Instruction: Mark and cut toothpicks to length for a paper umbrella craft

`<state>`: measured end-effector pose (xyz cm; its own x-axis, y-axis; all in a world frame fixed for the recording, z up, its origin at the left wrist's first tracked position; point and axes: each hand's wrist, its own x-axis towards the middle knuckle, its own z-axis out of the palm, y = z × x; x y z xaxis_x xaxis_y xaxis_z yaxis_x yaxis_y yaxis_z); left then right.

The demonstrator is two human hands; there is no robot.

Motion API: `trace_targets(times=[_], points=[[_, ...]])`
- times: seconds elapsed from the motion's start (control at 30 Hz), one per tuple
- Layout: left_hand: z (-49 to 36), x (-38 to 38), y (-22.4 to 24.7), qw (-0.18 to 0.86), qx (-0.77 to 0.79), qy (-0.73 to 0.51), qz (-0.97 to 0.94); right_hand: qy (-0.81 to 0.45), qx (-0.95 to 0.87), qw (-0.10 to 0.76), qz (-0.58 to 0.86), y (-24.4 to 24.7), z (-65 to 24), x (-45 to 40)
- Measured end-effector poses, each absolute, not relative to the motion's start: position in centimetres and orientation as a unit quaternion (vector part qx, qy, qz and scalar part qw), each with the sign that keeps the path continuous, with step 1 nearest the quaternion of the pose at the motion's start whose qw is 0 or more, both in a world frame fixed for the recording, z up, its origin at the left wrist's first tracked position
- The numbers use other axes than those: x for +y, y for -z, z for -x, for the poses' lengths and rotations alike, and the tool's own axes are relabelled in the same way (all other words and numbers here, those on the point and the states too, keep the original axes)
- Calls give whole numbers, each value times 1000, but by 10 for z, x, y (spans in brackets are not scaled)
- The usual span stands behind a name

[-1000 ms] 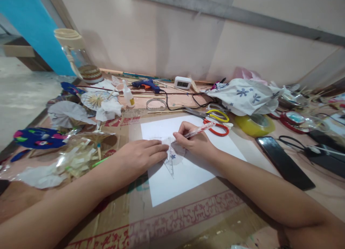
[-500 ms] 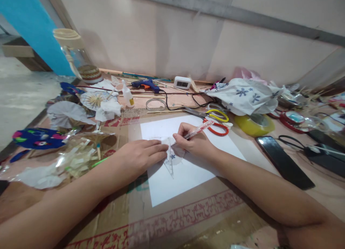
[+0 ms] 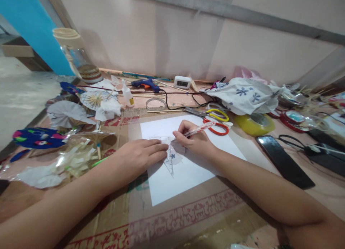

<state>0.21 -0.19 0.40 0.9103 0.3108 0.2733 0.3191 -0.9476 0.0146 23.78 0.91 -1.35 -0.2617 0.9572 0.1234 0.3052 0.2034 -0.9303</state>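
Observation:
A white sheet of paper (image 3: 185,184) lies on a piece of cardboard in front of me. On it is a small round piece of white cloth or paper (image 3: 178,156) with a blue flower print, partly under a clear triangular ruler (image 3: 169,162). My left hand (image 3: 144,153) lies flat with its fingers stretched over the ruler's left part, pressing it down. Pinched in my right hand (image 3: 192,139) is a pen (image 3: 201,128) with a clear, red-marked barrel. Its tip points at the ruler's upright edge and is hard to make out.
Scissors (image 3: 215,121) and yellow tape (image 3: 253,125) lie beyond the paper, a phone (image 3: 284,162) to the right. At the back are a glue gun (image 3: 145,84), a glue bottle (image 3: 127,94), a digital clock (image 3: 182,82) and flowered cloth (image 3: 242,94). Small fans (image 3: 68,114) crowd the left.
My right hand and the pen have shifted very slightly, with the fingertips a little higher up the ruler's edge. My left hand and the ruler stay in place.

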Motion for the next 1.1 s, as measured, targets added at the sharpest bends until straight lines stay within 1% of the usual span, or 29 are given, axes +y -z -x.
trace_targets(times=[0.6, 1.1], points=[[-1, -2, -3, -19, -173, 145, 974, -437, -669, 385, 462, 13, -238, 8], [-2, -2, -3, 14, -161, 138, 977, -432, -673, 392, 455, 13, -238, 8]])
